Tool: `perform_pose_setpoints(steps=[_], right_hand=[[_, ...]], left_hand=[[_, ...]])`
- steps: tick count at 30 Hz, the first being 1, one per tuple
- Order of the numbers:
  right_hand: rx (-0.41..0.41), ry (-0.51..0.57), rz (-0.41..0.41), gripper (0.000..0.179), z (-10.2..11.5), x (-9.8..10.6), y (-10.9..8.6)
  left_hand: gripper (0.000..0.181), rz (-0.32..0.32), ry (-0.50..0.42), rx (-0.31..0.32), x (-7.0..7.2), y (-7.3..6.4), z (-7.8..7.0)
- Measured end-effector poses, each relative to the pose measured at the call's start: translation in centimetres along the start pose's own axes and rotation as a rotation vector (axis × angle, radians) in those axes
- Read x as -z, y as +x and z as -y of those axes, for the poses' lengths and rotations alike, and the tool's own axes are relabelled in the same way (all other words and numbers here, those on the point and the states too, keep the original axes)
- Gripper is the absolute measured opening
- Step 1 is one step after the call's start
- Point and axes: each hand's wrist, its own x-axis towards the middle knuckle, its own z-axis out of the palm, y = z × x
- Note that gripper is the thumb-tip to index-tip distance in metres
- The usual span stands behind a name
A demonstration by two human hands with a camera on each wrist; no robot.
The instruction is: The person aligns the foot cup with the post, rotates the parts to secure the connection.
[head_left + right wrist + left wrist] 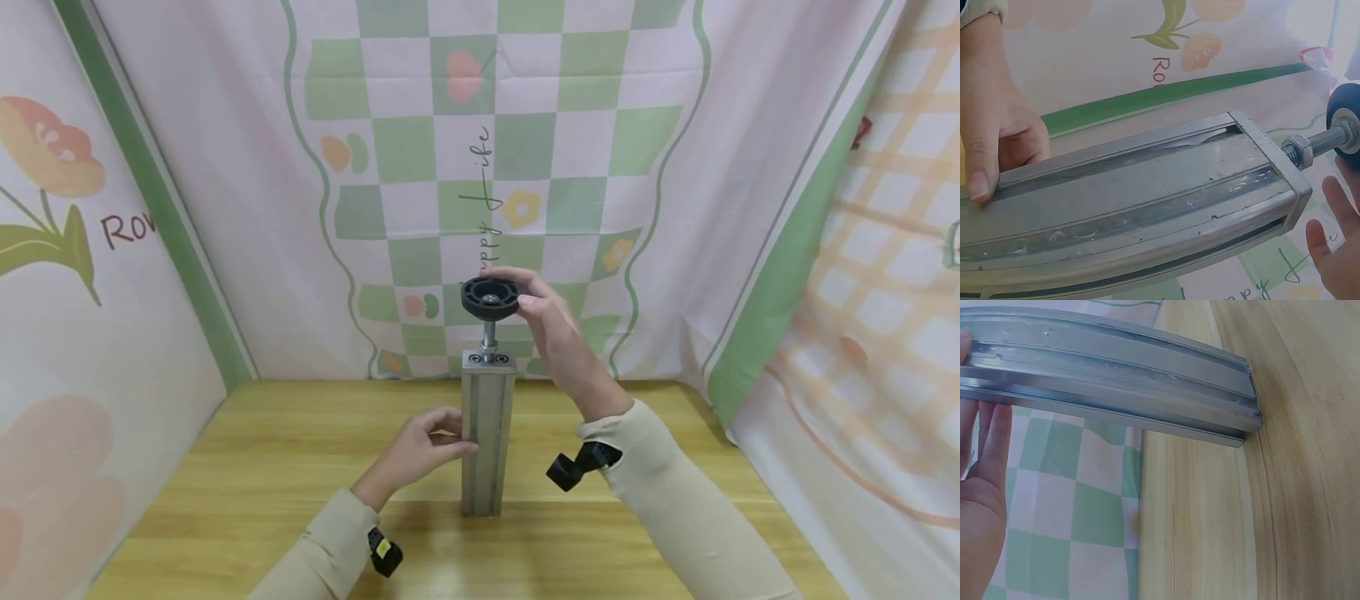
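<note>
An aluminium profile (486,442) stands upright on the wooden table, with long grooves down its sides. My left hand (420,442) grips it at mid-height, thumb on the near face; in the left wrist view its other fingers lie along the far side. On top sits a metal end plate (1280,167), from which a threaded rod (490,335) with a hex nut (1298,152) rises. The rod carries a round black levelling foot (490,298). My right hand (551,333) holds that foot by its rim, thumb at the right edge and a finger behind it.
The wooden table (300,467) ends at a checkered curtain (405,150) behind the profile. Printed fabric walls (75,350) close in both sides. Black camera mounts sit on both wrists, the right one (581,467) sticking out toward the profile.
</note>
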Motion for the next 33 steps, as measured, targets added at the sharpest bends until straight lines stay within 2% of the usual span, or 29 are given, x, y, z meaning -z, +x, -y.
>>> perform_pose_setpoints(steps=[9,13,16,22,28,31,33], right_hand=[[-0.059,-0.043,-0.128,0.024,0.2,-0.2,-0.7],[-0.073,-0.037,-0.157,0.020,0.5,-0.5,-0.7],[-0.053,-0.054,-0.173,0.022,0.6,-0.7,-0.6],[0.042,-0.187,-0.217,0.032,0.7,-1.1,-0.5],[0.098,-0.257,-0.245,0.035,0.6,-1.3,-0.6],[0.086,-0.251,-0.233,0.037,0.6,-1.2,-0.5],[0.060,-0.226,-0.199,0.045,0.6,-1.0,-0.3]], left_hand=[[0.030,0.000,0.005,0.001,0.0,0.0,0.2],[0.029,0.001,0.006,-0.009,0.0,0.0,0.4],[0.029,0.001,0.005,-0.013,0.0,0.0,0.4],[0.029,-0.002,-0.001,-0.018,0.0,0.0,0.3],[0.028,-0.002,-0.003,-0.014,0.0,0.1,0.4],[0.028,-0.002,-0.007,0.001,0.0,0.0,0.4],[0.028,-0.004,-0.009,0.013,0.0,0.0,0.4]])
